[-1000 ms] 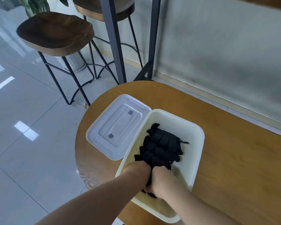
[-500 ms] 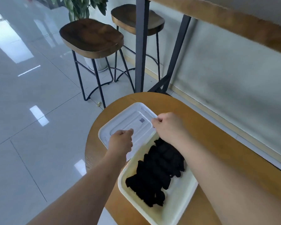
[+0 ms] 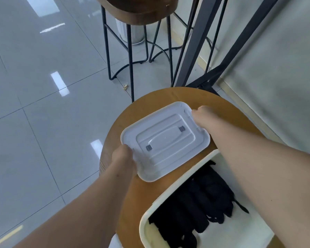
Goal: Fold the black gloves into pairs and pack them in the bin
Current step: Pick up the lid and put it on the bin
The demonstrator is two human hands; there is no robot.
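Several folded black gloves (image 3: 195, 203) lie in a row inside the cream bin (image 3: 170, 190) at the lower right of the round wooden table (image 3: 136, 194). A white lid (image 3: 165, 140) lies upside down on the table beyond the bin. My left hand (image 3: 123, 158) grips the lid's near left corner. My right hand (image 3: 202, 117) grips its far right edge. My right forearm crosses above the bin and hides part of it.
A wooden stool (image 3: 138, 13) on black metal legs stands on the tiled floor beyond the table. Dark slanted metal legs (image 3: 195, 42) of a higher counter rise behind the table, by a pale wall at the right.
Both hands left the gloves in the bin, reached to the lid and took hold of its two ends. The view has tilted down and left.
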